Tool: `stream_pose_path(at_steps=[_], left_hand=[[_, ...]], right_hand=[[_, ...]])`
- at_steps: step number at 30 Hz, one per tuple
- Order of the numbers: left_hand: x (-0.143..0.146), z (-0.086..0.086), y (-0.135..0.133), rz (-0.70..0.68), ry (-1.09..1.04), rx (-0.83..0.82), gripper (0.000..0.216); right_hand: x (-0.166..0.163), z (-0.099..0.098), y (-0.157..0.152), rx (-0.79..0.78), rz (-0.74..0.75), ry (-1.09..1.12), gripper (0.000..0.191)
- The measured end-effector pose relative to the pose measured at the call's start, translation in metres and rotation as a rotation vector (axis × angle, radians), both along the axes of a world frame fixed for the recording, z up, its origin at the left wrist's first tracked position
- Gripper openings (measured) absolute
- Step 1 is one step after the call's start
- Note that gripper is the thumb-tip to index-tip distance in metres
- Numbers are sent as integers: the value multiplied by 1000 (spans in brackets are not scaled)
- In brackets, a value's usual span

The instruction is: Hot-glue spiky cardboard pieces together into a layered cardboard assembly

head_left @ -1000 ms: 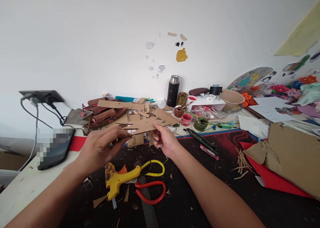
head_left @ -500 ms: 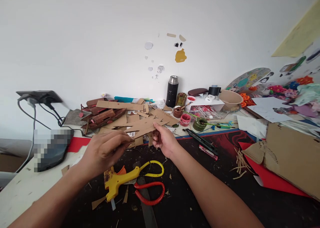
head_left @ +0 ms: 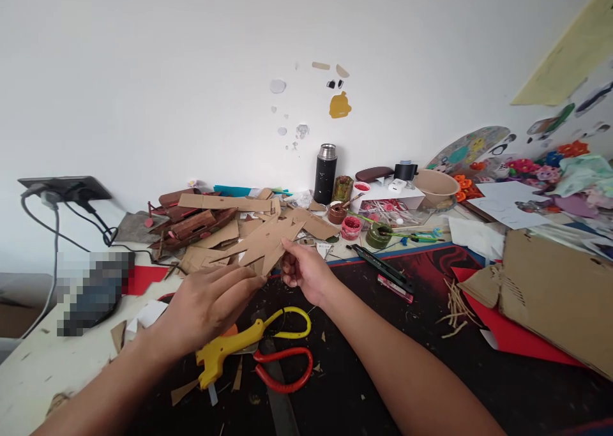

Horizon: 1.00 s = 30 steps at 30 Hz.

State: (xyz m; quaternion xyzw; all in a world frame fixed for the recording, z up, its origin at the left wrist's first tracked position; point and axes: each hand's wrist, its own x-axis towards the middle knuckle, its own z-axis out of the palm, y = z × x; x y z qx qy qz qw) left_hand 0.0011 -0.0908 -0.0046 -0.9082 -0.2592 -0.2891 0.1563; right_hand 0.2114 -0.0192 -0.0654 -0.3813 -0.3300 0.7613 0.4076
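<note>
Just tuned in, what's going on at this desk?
A person works at a cluttered craft desk. The right hand pinches a jagged cardboard cutout by its near end, raised above the black mat. The left hand is open, fingers stretched toward the cutout's lower edge; whether they touch it cannot be told. A yellow glue gun and scissors lie on the mat below the hands.

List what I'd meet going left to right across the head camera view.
Power strip → left hand → right hand pinching a cardboard strip → green paint jar → beige bowl → cardboard box.
</note>
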Motion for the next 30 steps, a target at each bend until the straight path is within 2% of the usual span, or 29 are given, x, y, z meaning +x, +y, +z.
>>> stream_pose_path(at_steps=[8, 11, 13, 15, 17, 18, 19, 20, 21, 24, 25, 27, 30], left_hand=[[14, 0, -12, -62, 39, -50, 26], [15, 5, -22, -112, 24, -82, 27], [11, 11, -29, -94, -45, -71, 26], [3, 18, -30, 32, -199, -49, 22], [-7, 23, -23, 297, -419, -54, 14], [-12, 24, -16, 496, -532, -90, 9], [-16, 24, -8, 628, -616, -158, 15], [-21, 24, 2, 709, -681, -293, 28], [-24, 22, 12, 728, -744, -459, 43], [-31, 10, 36, 652, -835, -996, 86], [-32, 6, 40, 613, -879, -1151, 90], [-32, 0, 42, 538, -977, -1339, 87], [-29, -3, 38, 451, -1071, -1441, 77]], right_hand=[[0, 1, -1, -22, -22, -32, 48], [1, 1, 0, -21, -17, -26, 47], [1, 1, 1, -5, -26, -24, 47], [1, 1, 0, 32, -35, -36, 48], [-1, 1, 0, 91, -21, -57, 49], [-1, 0, -1, 124, -2, -65, 49], [-2, 0, -2, 155, 22, -71, 50], [-3, -1, -2, 182, 46, -77, 51], [-3, -1, -3, 206, 68, -84, 53], [-4, -3, -5, 266, 110, -116, 56], [-4, -4, -6, 283, 118, -126, 56], [-4, -5, -7, 304, 126, -137, 56], [-5, -5, -7, 293, 124, -150, 55]])
